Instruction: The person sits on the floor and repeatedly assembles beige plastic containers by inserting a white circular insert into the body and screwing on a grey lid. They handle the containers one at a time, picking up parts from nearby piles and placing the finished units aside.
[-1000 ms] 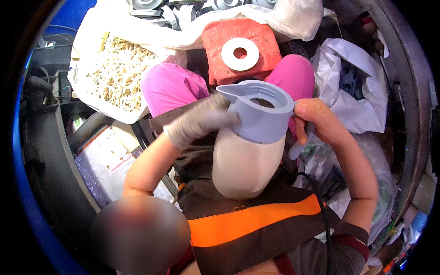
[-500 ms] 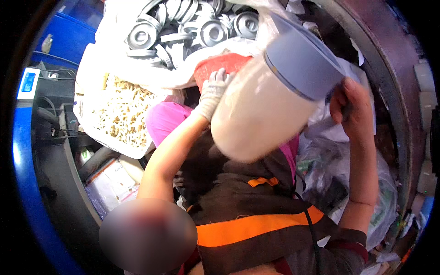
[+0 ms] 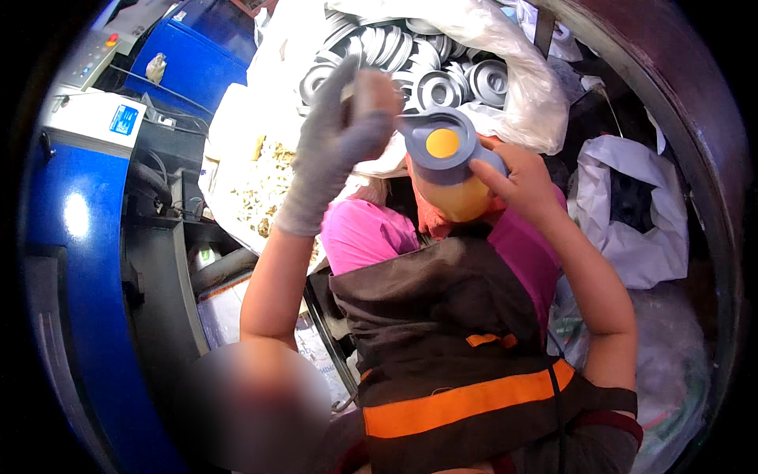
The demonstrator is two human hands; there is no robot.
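A jug (image 3: 454, 193) with a translucent yellowish body stands roughly upright between my knees, by a red cloth (image 3: 434, 223). Its grey-blue top has a spout and a side handle, and a round yellow-orange area shows in the middle. My right hand (image 3: 517, 178), bare, is closed around the handle. My left hand (image 3: 335, 146), in a grey-white glove, is raised to the left of the jug's spout, apart from it. Motion smears its fingers, and a brownish patch among them cannot be made out.
Beyond the jug lies a large white bag (image 3: 533, 103) of grey ring-shaped lids (image 3: 438, 91). Small pale pieces (image 3: 264, 189) fill another bag at left. A blue machine (image 3: 79, 213) stands far left, a white sack (image 3: 588, 182) at right. A dark curved frame (image 3: 671, 95) borders the right.
The jug has gone from tilted and close to the view to lower and upright, still in my right hand. My left hand has left the cloth area and risen. The view has shifted.
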